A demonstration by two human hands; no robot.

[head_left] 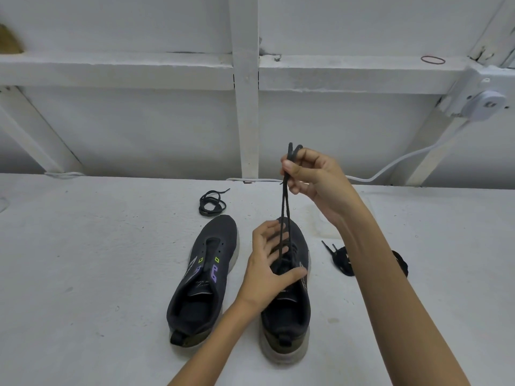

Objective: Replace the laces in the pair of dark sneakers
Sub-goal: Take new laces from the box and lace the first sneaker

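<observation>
While the right hand (315, 176) pinches both lace (284, 207) ends high, the flat, spread left hand (267, 263) should pin the sneaker (302, 302); pull evenly, ends level.

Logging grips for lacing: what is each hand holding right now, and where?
The right hand pinches the lace near both its ends; the left hand only presses on the right sneaker.
</observation>
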